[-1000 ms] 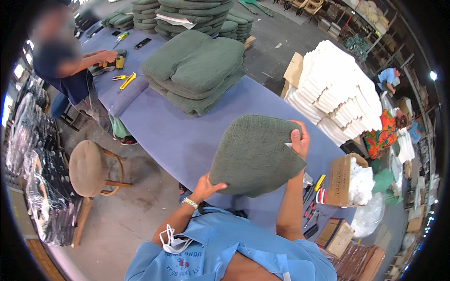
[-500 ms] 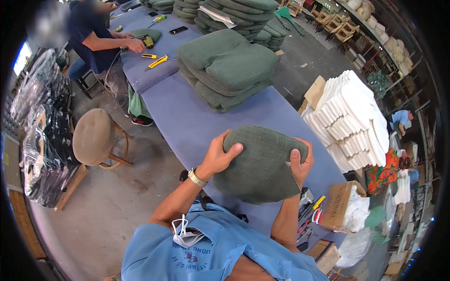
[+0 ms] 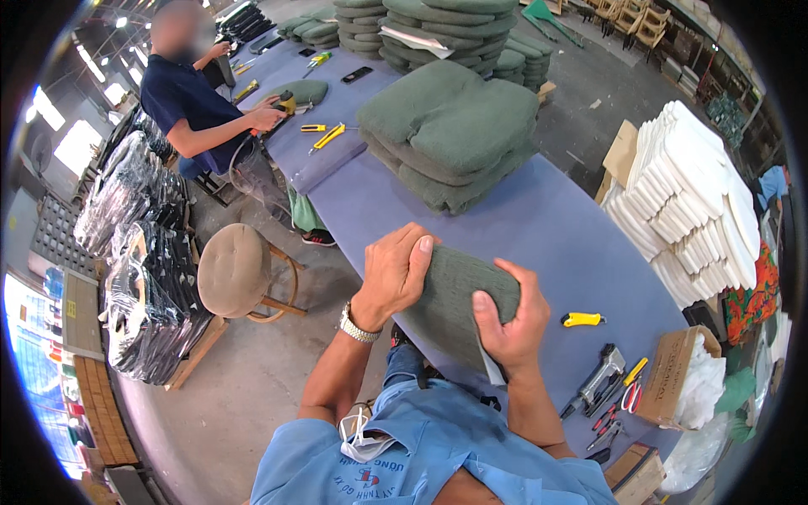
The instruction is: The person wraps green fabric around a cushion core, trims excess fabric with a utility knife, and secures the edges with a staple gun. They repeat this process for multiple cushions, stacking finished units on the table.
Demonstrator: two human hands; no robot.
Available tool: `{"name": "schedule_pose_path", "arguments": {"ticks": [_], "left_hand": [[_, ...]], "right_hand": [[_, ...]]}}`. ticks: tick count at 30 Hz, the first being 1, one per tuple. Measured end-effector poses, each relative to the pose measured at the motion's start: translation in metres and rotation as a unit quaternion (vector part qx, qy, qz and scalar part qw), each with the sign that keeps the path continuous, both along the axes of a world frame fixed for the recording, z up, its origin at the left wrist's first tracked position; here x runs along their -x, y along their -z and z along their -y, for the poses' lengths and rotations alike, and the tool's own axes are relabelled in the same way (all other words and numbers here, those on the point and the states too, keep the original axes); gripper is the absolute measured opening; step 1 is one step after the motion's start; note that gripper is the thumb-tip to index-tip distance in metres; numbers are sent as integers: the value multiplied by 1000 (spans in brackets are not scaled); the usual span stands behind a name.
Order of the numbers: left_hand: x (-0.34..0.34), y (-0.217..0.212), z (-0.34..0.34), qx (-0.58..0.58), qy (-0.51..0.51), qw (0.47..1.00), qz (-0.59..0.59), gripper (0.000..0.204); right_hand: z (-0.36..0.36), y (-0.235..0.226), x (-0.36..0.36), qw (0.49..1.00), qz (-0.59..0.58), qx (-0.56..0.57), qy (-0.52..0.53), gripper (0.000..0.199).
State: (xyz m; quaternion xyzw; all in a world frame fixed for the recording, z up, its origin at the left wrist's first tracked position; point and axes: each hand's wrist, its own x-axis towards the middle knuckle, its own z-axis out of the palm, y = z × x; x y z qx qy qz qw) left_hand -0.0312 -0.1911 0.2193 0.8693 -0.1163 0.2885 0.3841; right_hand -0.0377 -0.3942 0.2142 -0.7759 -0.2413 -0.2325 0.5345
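A dark green fabric-covered cushion [image 3: 459, 303] is up in front of my chest, over the table's near edge, tilted so that it looks narrow. My left hand [image 3: 394, 273] grips its upper left edge, thumb on the near face. At its right edge my right hand [image 3: 512, 324] is closed on it, thumb bent over the fabric. A pale edge shows at the cushion's lower right corner. Beyond my hands, similar green cushions [image 3: 454, 114] lie stacked on the blue-covered table [image 3: 555, 227].
Right of my hands lie a yellow cutter [image 3: 582, 319], a staple gun [image 3: 599, 379] and red-handled scissors [image 3: 631, 397]. A carton [image 3: 673, 370] and stacked white pads [image 3: 694, 202] stand farther right. On the left are a round stool [image 3: 236, 271] and a co-worker [image 3: 198, 109] holding a tool.
The cushion has tilted and now looks narrower, and my hands are closer together. The scene has shifted right in view. A yellow cutter beside my right hand has come into sight.
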Motion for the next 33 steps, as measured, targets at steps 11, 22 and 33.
{"name": "schedule_pose_path", "arguments": {"ticks": [11,22,33], "left_hand": [[-14,19,-83,112,79,990,-37,63],[-162,148,-165,469,49,864,-178,78],[-194,267,-141,569,14,783,-253,68]], "right_hand": [[-46,29,-21,967,-78,72,-231,50],[-179,84,-98,972,-157,149,-94,18],[-196,140,-193,923,-292,220,-119,29]]}}
